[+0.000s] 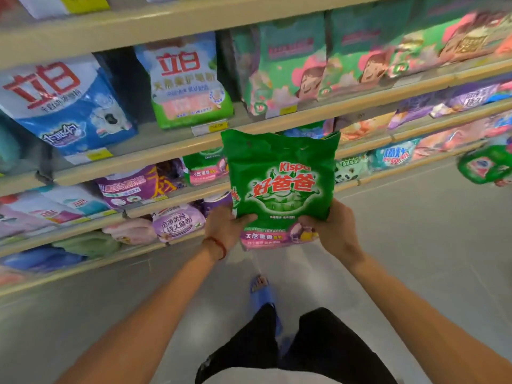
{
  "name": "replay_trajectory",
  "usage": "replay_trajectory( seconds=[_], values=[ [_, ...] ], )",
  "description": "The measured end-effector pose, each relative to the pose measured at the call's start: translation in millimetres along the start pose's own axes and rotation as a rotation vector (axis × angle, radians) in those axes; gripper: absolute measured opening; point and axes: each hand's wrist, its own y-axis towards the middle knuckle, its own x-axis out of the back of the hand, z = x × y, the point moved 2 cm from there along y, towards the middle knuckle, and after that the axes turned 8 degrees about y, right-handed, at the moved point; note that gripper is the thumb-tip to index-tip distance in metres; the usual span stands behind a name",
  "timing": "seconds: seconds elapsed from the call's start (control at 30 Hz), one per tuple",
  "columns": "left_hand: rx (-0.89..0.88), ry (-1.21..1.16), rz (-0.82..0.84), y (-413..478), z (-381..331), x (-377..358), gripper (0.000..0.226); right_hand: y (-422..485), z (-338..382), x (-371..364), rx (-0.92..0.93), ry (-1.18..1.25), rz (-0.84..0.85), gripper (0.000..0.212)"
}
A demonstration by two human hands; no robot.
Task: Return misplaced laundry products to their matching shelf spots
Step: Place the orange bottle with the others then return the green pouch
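Observation:
I hold a green detergent powder bag (279,184) with red lettering and a pink strip along its bottom upright in front of the shelves. My left hand (225,227) grips its lower left corner and wears a red string at the wrist. My right hand (331,228) grips its lower right corner. Behind the bag, on the third shelf down, stands a matching green bag (205,169) with the same pink strip, partly hidden by the one I hold.
Cream shelves (166,151) run left to right, stocked with blue-and-white bags (63,106), a green-and-white bag (188,81), teal-pink bags (291,65) and purple bags (130,187). A green pack (484,164) lies at far right. Grey floor and my sandalled foot (261,291) are below.

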Motion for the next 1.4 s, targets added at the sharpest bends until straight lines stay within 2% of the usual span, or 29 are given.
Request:
replay_trajectory(
  seconds=[0.17,0.33,0.67,0.87,1.03,1.1,1.13,1.2,1.27,1.37,1.4],
  values=[
    [0.109,0.045,-0.048,36,13,-21,0.025,43,-33,-15,-0.081,-0.033,0.098,0.039],
    [0.223,-0.008,-0.008,66,37,-61,0.024,95,-73,-37,-0.081,-0.101,0.179,0.050],
    [0.365,-0.107,-0.053,136,84,-138,0.023,182,-166,-82,0.005,-0.160,0.247,0.034],
    [0.332,-0.189,-0.168,179,96,-159,0.016,230,-187,-93,0.089,-0.180,0.237,0.027],
    [0.272,-0.295,-0.312,210,89,-159,0.016,258,-180,-94,0.145,-0.068,0.160,0.025],
    [0.259,-0.347,-0.375,220,85,-155,0.019,273,-177,-93,0.170,0.011,0.178,0.026],
    [0.250,-0.372,-0.406,226,82,-152,0.021,281,-176,-93,0.166,0.105,0.235,0.029],
    [0.242,-0.433,-0.452,237,78,-146,0.023,293,-178,-93,0.163,0.300,0.423,0.051],
    [0.223,-0.488,-0.488,249,72,-141,0.024,304,-185,-95,0.191,0.299,0.538,0.076],
    [0.194,-0.530,-0.522,265,61,-135,0.003,318,-195,-103,0.208,0.257,0.532,0.095],
    [0.189,-0.534,-0.529,269,58,-133,0.008,324,-198,-105,0.205,0.264,0.499,0.094]
  ],
)
